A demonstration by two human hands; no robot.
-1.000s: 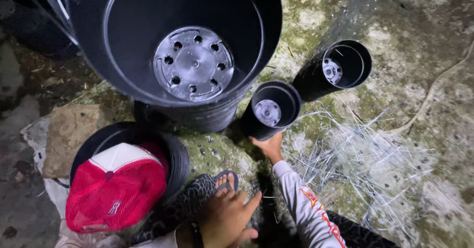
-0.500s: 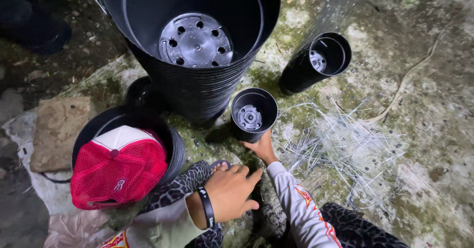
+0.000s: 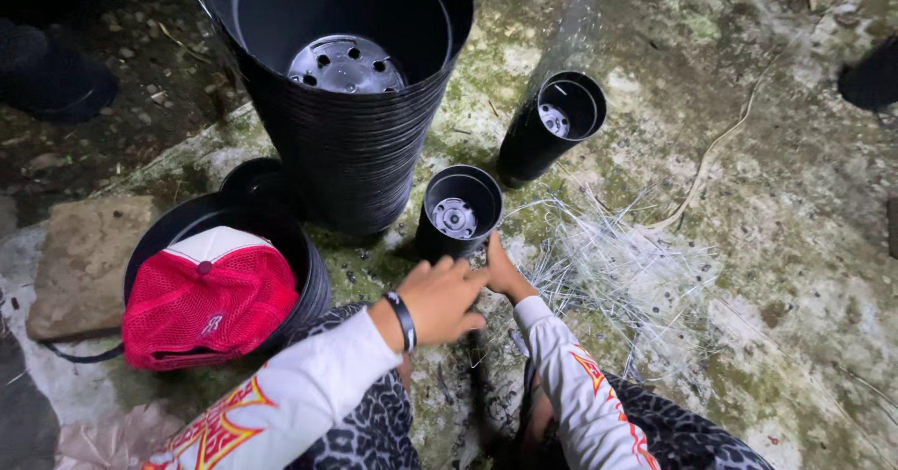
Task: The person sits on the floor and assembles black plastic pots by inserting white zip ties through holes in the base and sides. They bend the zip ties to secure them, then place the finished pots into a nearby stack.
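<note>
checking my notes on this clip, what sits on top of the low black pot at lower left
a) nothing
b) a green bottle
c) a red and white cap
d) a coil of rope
c: a red mesh cap with a white front panel rests across the rim of the low pot, left of the left hand.
</note>
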